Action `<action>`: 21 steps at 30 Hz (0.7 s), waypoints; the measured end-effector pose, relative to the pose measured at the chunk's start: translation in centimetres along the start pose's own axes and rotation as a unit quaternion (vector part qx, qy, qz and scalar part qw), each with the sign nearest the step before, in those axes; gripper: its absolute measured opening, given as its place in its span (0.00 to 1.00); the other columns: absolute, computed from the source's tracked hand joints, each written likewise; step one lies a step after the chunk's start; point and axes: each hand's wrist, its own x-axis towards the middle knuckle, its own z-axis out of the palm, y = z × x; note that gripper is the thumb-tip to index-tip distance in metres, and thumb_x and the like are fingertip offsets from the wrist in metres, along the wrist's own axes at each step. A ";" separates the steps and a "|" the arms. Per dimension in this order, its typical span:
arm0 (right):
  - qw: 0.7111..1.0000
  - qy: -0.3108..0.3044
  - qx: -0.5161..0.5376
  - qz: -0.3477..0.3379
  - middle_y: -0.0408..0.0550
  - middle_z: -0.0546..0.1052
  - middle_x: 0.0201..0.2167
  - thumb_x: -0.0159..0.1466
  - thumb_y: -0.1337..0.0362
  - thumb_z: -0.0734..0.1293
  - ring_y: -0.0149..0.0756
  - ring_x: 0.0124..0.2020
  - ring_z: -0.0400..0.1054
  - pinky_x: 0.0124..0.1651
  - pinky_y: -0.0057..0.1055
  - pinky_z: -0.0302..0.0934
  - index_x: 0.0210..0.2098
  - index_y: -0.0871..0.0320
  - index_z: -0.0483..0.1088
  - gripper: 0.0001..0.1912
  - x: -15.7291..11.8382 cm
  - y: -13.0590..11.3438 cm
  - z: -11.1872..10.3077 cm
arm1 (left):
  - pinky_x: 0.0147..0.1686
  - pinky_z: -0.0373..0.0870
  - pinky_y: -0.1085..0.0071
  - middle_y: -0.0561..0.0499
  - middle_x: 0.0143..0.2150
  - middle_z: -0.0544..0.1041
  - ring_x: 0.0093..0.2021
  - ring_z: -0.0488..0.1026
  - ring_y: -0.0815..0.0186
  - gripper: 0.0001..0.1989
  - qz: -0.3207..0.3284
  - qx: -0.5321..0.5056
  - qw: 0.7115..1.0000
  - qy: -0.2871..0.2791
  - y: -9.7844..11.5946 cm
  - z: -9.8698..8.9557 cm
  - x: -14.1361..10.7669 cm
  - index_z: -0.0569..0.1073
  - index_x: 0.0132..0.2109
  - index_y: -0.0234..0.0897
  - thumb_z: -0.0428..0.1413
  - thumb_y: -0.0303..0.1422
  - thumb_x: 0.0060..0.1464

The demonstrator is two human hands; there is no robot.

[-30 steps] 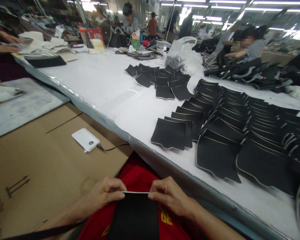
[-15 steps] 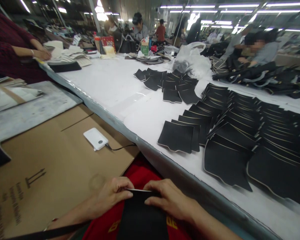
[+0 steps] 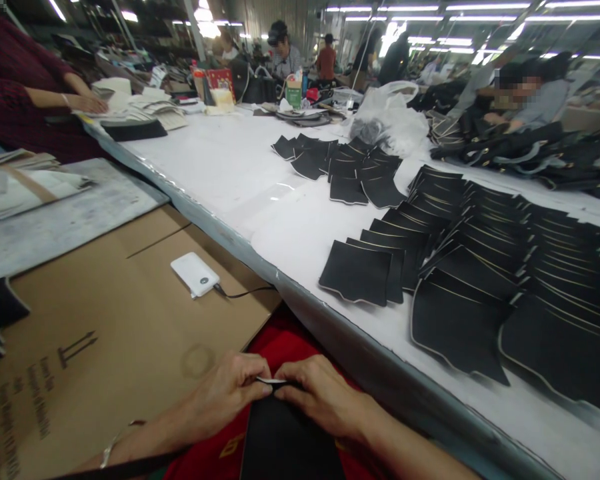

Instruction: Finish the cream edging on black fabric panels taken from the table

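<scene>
Closer to the left hand (image 3: 226, 390) than before, the right hand (image 3: 326, 395) has shifted inward; both pinch the top edge of a black leather-like panel (image 3: 291, 441), which extends below their fingertips. Looks light, pliable, best held by that edge.

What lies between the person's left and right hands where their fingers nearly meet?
In the head view, a short stretch of the black piece's pale edge lies between the left hand and the right hand.
</scene>
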 end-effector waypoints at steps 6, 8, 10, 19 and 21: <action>0.999 0.008 0.009 -0.032 0.42 0.76 0.28 0.70 0.60 0.61 0.29 0.29 0.69 0.35 0.22 0.55 0.36 0.58 0.75 0.13 0.2 0.5 0.6 | 0.27 0.52 0.75 0.55 0.23 0.66 0.26 0.61 0.70 0.17 -0.014 -0.025 1.000 0.000 0.1 0.0 0.0 0.73 0.26 0.33 0.55 0.42 0.57; 0.999 0.013 0.000 -0.036 0.42 0.76 0.28 0.71 0.60 0.60 0.29 0.30 0.69 0.36 0.22 0.55 0.36 0.58 0.75 0.14 0.2 0.7 0.7 | 0.26 0.50 0.74 0.56 0.22 0.63 0.25 0.58 0.71 0.17 -0.027 -0.042 0.999 0.003 0.2 0.1 0.2 0.72 0.25 0.33 0.55 0.41 0.55; 0.999 0.013 -0.012 -0.039 0.42 0.76 0.28 0.71 0.59 0.58 0.29 0.30 0.69 0.36 0.22 0.54 0.35 0.58 0.74 0.16 0.3 0.9 0.9 | 0.25 0.48 0.74 0.57 0.21 0.60 0.25 0.55 0.71 0.17 -0.036 -0.063 0.997 0.004 0.0 0.3 0.4 0.70 0.24 0.33 0.56 0.41 0.54; 0.989 0.104 -0.103 -0.038 0.43 0.75 0.26 0.72 0.57 0.56 0.30 0.27 0.68 0.30 0.25 0.51 0.29 0.58 0.70 0.20 2.4 0.4 -0.4 | 0.32 0.60 0.73 0.53 0.29 0.70 0.30 0.63 0.67 0.25 0.010 -0.244 0.970 0.003 -1.0 -1.1 1.5 0.74 0.39 0.34 0.58 0.54 0.50; 0.975 0.152 -0.148 -0.063 0.44 0.77 0.27 0.72 0.58 0.55 0.32 0.28 0.69 0.32 0.27 0.53 0.31 0.57 0.70 0.19 3.9 -1.4 -1.7 | 0.36 0.65 0.71 0.50 0.34 0.73 0.34 0.67 0.64 0.28 0.020 -0.290 0.957 -0.001 -0.4 -1.9 1.2 0.74 0.42 0.34 0.61 0.55 0.46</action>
